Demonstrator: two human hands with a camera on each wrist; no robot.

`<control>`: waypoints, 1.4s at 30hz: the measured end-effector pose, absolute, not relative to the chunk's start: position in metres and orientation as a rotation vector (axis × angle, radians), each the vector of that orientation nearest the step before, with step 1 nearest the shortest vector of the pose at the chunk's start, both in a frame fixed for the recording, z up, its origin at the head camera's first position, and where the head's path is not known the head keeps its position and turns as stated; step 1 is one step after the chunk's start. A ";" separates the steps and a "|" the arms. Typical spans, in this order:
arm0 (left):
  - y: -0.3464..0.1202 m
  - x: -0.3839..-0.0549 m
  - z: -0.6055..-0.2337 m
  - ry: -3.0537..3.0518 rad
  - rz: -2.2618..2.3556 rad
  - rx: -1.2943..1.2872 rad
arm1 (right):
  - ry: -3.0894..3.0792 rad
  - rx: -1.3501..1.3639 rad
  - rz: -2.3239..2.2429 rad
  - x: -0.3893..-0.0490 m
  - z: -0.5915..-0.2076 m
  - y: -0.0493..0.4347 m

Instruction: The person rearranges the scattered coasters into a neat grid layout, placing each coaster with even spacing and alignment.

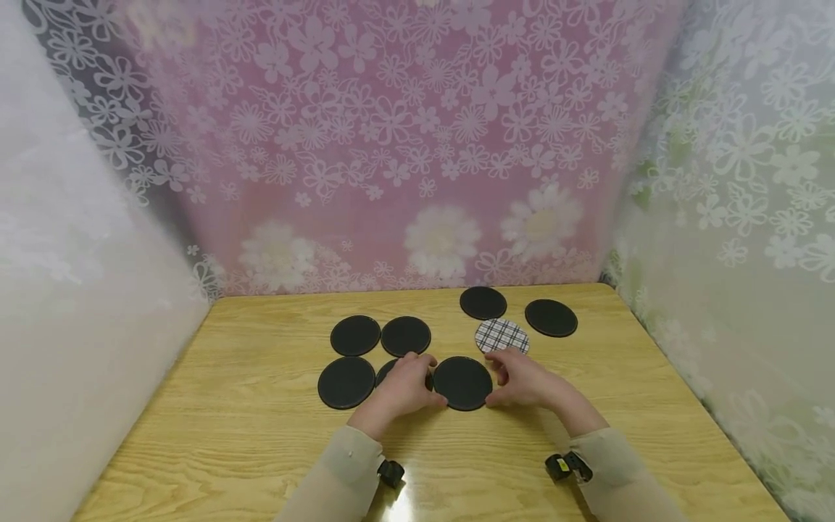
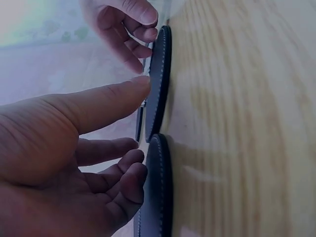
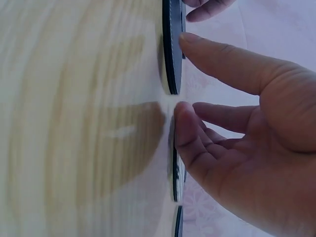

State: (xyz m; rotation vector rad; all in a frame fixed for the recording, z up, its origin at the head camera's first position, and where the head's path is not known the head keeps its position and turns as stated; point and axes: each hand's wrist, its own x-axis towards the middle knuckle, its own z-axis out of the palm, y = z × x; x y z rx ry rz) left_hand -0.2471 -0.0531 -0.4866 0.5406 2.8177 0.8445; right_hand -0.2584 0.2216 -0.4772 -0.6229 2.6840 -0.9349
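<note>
In the head view, a round black coaster (image 1: 462, 383) with a stitched rim lies flat on the table between the two hands. My left hand (image 1: 406, 388) is at its left edge, fingers loosely bent and thumb tip on the rim. Beneath that hand another black coaster (image 1: 386, 371) is partly covered. At the right edge, my right hand (image 1: 525, 380) has its thumb against the rim. Its other fingers are bent close to a plaid black-and-white coaster (image 1: 501, 336). Both wrist views show the thumbs at the stitched coaster, the left hand (image 2: 74, 163) and right hand (image 3: 252, 118) cupped.
Left of the hands lie more black coasters: one in front (image 1: 346, 382) and two behind, a left one (image 1: 355, 335) and a right one (image 1: 406, 336). Two others, a far one (image 1: 483, 302) and a right one (image 1: 551, 317), lie at the back right. Flowered curtains (image 1: 417, 145) surround the wooden table (image 1: 261, 435).
</note>
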 end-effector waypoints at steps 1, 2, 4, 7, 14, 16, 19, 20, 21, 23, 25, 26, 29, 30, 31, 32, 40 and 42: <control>-0.053 -0.247 -0.485 2.819 0.853 0.545 | 2.697 -0.613 -0.937 -0.259 -0.477 0.224; -0.053 -0.247 -0.483 2.816 0.865 0.543 | 2.714 -0.599 -0.936 -0.260 -0.476 0.227; -0.053 -0.247 -0.480 2.820 0.885 0.541 | 2.753 -0.569 -0.927 -0.263 -0.474 0.232; -0.051 -0.247 -0.475 2.837 0.907 0.531 | 2.823 -0.514 -0.883 -0.268 -0.470 0.241; -0.034 -0.259 -0.464 2.913 0.846 0.534 | 2.939 -0.439 -0.749 -0.276 -0.468 0.262; -0.027 -0.264 -0.461 2.927 0.821 0.529 | 2.949 -0.430 -0.725 -0.278 -0.468 0.266; -0.016 -0.272 -0.461 2.946 0.783 0.525 | 2.942 -0.415 -0.690 -0.281 -0.470 0.272; -0.012 -0.275 -0.461 2.953 0.769 0.525 | 2.938 -0.406 -0.682 -0.282 -0.471 0.274; -0.009 -0.278 -0.462 2.960 0.758 0.525 | 2.936 -0.396 -0.671 -0.283 -0.471 0.275; -0.001 -0.284 -0.464 2.973 0.740 0.527 | 2.938 -0.384 -0.646 -0.286 -0.472 0.276; 0.005 -0.290 -0.467 2.985 0.719 0.523 | 2.942 -0.368 -0.636 -0.288 -0.474 0.277; 0.008 -0.293 -0.469 2.988 0.705 0.520 | 2.946 -0.366 -0.630 -0.290 -0.474 0.277; 0.017 -0.301 -0.474 2.988 0.682 0.507 | 2.958 -0.368 -0.622 -0.294 -0.475 0.278; 0.020 -0.303 -0.475 2.986 0.676 0.499 | 2.959 -0.366 -0.617 -0.295 -0.476 0.278; 0.022 -0.305 -0.476 2.984 0.666 0.491 | 2.958 -0.364 -0.612 -0.296 -0.476 0.279; 0.024 -0.306 -0.477 2.981 0.658 0.485 | 2.955 -0.364 -0.608 -0.297 -0.476 0.280; 0.038 -0.316 -0.478 2.982 0.540 0.492 | 2.920 -0.386 -0.566 -0.303 -0.476 0.285; 0.040 -0.318 -0.478 2.972 0.536 0.499 | 2.920 -0.390 -0.558 -0.304 -0.475 0.285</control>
